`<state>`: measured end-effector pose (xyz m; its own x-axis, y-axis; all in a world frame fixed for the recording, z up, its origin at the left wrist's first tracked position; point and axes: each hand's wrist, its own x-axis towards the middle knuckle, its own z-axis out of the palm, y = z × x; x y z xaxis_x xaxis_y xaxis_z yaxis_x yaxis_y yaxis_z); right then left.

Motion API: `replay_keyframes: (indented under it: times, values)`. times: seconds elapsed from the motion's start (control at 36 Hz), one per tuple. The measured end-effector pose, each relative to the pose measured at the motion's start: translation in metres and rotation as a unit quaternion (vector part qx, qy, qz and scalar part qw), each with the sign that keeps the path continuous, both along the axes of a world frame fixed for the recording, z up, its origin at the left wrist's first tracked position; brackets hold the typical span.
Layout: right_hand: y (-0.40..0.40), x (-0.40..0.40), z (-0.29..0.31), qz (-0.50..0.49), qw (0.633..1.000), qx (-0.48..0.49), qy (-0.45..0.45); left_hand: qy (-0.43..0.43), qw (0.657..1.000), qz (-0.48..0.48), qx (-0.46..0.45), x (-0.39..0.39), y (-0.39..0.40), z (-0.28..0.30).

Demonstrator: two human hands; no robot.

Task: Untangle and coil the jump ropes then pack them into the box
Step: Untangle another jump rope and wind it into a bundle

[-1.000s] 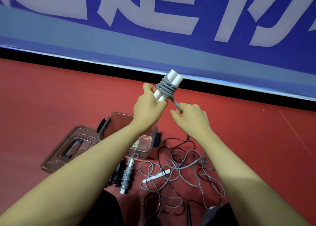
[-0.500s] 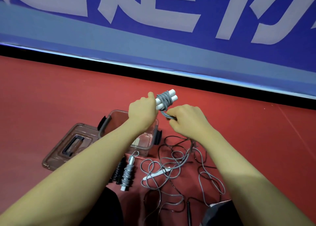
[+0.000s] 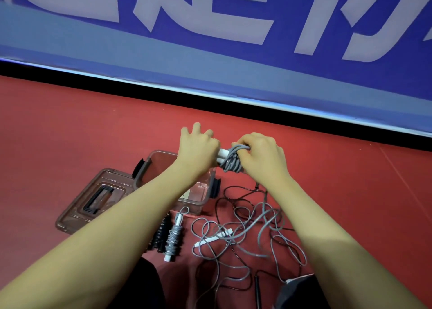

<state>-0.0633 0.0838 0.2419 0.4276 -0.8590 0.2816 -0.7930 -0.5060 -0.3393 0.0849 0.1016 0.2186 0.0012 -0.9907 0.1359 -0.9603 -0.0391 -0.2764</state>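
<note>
My left hand (image 3: 198, 148) grips the white handles of a grey jump rope bundle (image 3: 230, 160), held above the right rim of the clear plastic box (image 3: 149, 166). My right hand (image 3: 261, 155) curls over the grey cord wound round those handles. On the red floor lie a coiled grey rope (image 3: 174, 239), a coiled black rope (image 3: 161, 235) beside it, and a tangle of grey and black ropes (image 3: 245, 234) with a white handle (image 3: 214, 238) in it.
The box lid (image 3: 93, 198) lies flat to the left of the box. A blue banner wall (image 3: 210, 39) with a black base strip runs across the back. Dark clothing shows at the bottom edge.
Both hands have come down with the wound grey bundle, from up near the wall to just above the box. My right hand has moved from the loose cord end onto the windings.
</note>
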Motion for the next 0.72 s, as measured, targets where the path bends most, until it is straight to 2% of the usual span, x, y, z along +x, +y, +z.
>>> replay_keyframes:
  times: [0.11,0.25,0.44,0.53,0.64,0.72]
  values:
    - [-0.002,-0.002,-0.002,-0.014,0.999,0.029,-0.018,0.024,0.999,-0.017,0.033,-0.003,-0.001,-0.002]
    - [-0.008,-0.008,-0.003,-0.070,0.994,0.079,-0.015,0.017,0.984,-0.177,-0.028,0.001,0.003,0.002]
    - [-0.013,-0.015,-0.004,-0.047,0.995,0.085,-0.029,0.010,0.964,-0.266,-0.021,0.004,0.003,0.004]
    - [-0.014,-0.019,-0.006,-0.038,0.996,0.074,-0.010,0.045,0.949,-0.307,-0.051,0.005,0.004,0.004]
    - [-0.016,-0.020,-0.009,-0.022,0.998,0.056,-0.014,0.127,0.906,-0.382,-0.130,0.006,0.003,0.000]
    - [-0.019,-0.023,-0.009,-0.017,0.998,0.044,-0.033,0.192,0.892,-0.374,-0.164,0.006,0.003,0.000]
